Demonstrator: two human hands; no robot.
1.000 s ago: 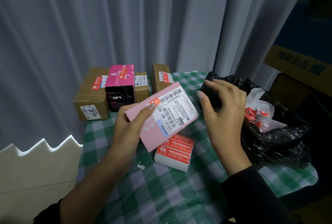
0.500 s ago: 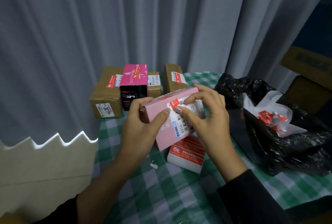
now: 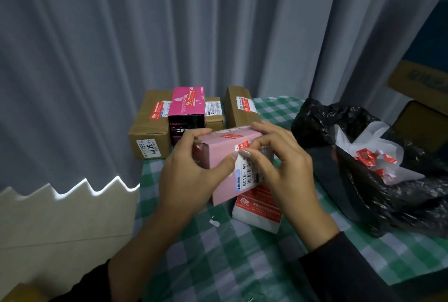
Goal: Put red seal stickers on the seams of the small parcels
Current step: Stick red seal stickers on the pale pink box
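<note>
A light pink parcel (image 3: 223, 156) with a white shipping label is held up over the table. My left hand (image 3: 191, 170) grips its left end, thumb on the front face. My right hand (image 3: 278, 163) holds its right end, thumb and fingers pressing around a red seal sticker (image 3: 243, 144) at the top front edge. A second red sticker (image 3: 231, 135) lies on the parcel's top face. Below the parcel a white packet of red stickers (image 3: 259, 207) rests on the checked cloth.
Several sealed parcels, a brown box (image 3: 151, 127), a magenta box (image 3: 186, 105) and another brown box (image 3: 238, 105), stand at the table's back by the grey curtain. A black bag (image 3: 378, 195) with loose red sticker scraps (image 3: 371, 158) fills the right side.
My right hand came from the black bag to the pink parcel and now presses on the sticker. The parcel has tipped from showing its labelled face to showing its top edge.
</note>
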